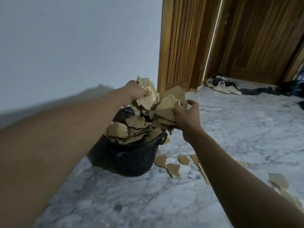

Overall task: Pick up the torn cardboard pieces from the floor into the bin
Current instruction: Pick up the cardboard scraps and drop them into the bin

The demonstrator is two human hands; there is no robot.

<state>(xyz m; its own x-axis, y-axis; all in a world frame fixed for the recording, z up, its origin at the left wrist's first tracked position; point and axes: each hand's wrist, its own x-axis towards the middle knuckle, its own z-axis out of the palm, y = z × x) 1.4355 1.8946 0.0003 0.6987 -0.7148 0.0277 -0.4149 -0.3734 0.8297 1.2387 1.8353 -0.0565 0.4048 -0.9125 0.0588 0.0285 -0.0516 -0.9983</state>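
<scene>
The left hand [137, 92] is gripping torn cardboard pieces [148, 97], the right hand [186, 115] is clutching more, both above the heaped bin [131, 160], apparently so they drop inside. Loose scraps [172, 169] are lying on the floor [230, 129] at the bin's four o'clock.

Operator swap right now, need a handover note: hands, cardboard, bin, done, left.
Left hand grips a cardboard bundle over the bin.
Right hand grips a second bundle beside it.
Done: bin heaped with torn pieces above its rim.
Left: drop both bundles, then collect the floor pieces beside the bin and the scattered pieces farther right.
</scene>
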